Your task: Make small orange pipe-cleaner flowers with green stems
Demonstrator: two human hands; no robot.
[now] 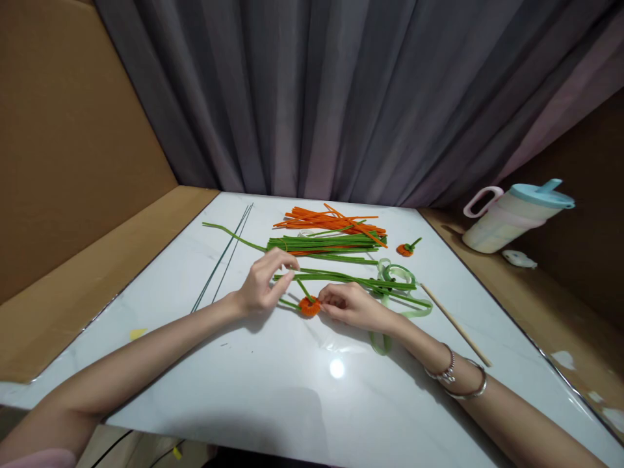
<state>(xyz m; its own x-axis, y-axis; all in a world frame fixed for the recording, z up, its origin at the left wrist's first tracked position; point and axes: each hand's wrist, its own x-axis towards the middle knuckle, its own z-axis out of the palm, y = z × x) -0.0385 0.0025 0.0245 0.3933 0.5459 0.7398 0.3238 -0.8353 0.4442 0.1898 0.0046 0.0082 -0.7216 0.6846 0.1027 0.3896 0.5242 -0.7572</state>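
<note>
Right hand (348, 304) is pinching the orange coil (309, 305) on the worktop (273, 383), fingers closed on it; left hand (263, 283) is nipping a green stem (341, 278) just beside, fingertips together, green bundle (324, 244) lying behind

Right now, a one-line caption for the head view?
Both hands, left hand and right hand, pinch an orange pipe-cleaner coil on a white table.
</note>
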